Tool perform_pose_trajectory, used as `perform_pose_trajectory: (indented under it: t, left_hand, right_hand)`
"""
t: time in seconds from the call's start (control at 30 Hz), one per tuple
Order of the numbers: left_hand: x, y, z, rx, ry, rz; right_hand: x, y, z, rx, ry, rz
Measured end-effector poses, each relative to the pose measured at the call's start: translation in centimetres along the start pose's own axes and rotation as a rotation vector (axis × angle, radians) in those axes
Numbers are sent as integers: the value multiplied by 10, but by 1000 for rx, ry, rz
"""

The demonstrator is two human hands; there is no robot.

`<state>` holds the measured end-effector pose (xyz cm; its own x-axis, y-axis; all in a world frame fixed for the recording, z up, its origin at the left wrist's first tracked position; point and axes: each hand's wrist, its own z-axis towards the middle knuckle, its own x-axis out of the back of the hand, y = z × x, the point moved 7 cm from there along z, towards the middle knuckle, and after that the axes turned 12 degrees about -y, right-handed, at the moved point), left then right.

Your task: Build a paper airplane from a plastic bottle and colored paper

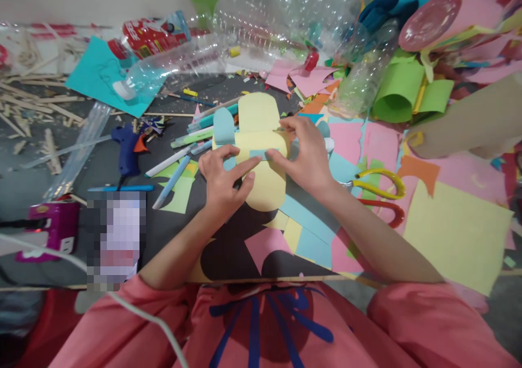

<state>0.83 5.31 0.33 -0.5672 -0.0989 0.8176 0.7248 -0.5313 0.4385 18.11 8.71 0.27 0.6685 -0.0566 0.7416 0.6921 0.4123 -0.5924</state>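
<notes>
A pale yellow paper shape (267, 186) with rounded flaps lies at the middle of the table, a light blue rounded piece (224, 126) at its upper left. Across its middle runs a small light blue strip (258, 153). My left hand (224, 180) rests on the left side of the yellow paper, its index finger stretched to the strip and its thumb apart. From the right, my right hand (308, 156) holds the yellow paper's right edge, with the thumb on the strip's right end and the other fingers curled behind the edge.
Yellow-handled scissors (379, 184) lie right of my right hand. Left are markers (173, 183), a blue glue gun (127, 149), a blurred-out phone (120, 237) and a magenta box (53, 229). Plastic bottles (261, 28) stretch across the back. Green paper rolls (397, 93) and a yellow sheet (457, 232) are right.
</notes>
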Motion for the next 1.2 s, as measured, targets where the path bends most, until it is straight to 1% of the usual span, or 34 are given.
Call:
perform_pose_trajectory:
  t: [0.17,0.3,0.43,0.53,0.77,0.9,1.03,1.2]
  left_hand:
    - [-2,-1,1,26,-18,50]
    - [-2,-2,1,34,-27,29]
    - [-1,-2,0,30,-10,11]
    - [-1,-1,-1,26,3,9]
    - [-3,-3,0,68,-19,5]
    - [0,-2,0,56,7,19]
    - [1,-2,0,58,7,19]
    - [2,-4,1,62,9,8]
  right_hand:
    - [-6,-2,0,-10,-13,-57]
    - [-6,-4,-2,-14,-5,-104]
    - [-6,-4,-2,-14,-20,-85]
    - [-7,-4,-1,-21,-9,-95]
    - [-8,-6,0,-23,7,-104]
    - [-5,-5,1,-7,1,-106]
    - [-3,-5,1,20,-17,-98]
    - [-4,-3,0,2,-19,-89]
